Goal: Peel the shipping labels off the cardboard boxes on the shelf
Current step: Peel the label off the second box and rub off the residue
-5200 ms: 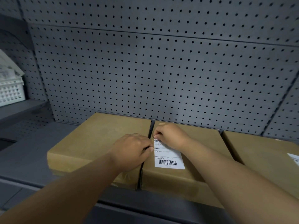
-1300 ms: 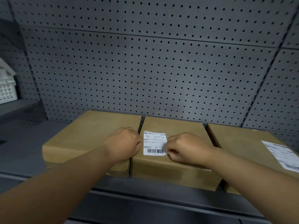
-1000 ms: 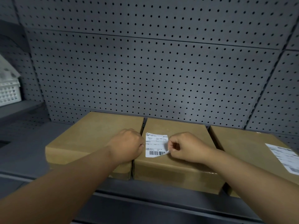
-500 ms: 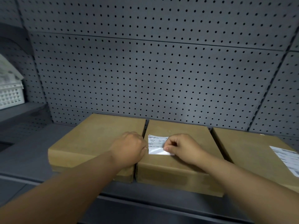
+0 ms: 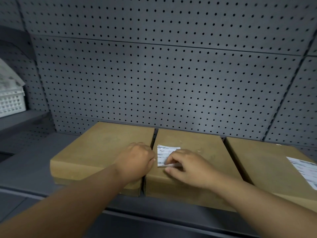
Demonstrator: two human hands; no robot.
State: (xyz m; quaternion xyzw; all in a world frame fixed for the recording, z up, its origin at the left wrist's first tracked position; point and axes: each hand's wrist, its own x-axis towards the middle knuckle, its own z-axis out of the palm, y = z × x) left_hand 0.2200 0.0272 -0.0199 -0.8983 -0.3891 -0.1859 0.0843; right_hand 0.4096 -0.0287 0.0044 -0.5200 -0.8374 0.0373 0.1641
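From the head view: the right hand (image 5: 187, 167) pinches the near edge of the shipping label (image 5: 163, 154) on the middle box (image 5: 197, 169), peeling it toward the pegboard; the label lies just beyond those fingers. The left hand (image 5: 135, 160), fisted, steadies the box's left edge.

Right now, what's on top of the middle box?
On the middle box: a white label, its near edge curled up, with the right hand pinching it. The left hand rests at the box's left edge. The label's right part is hidden under the hand.
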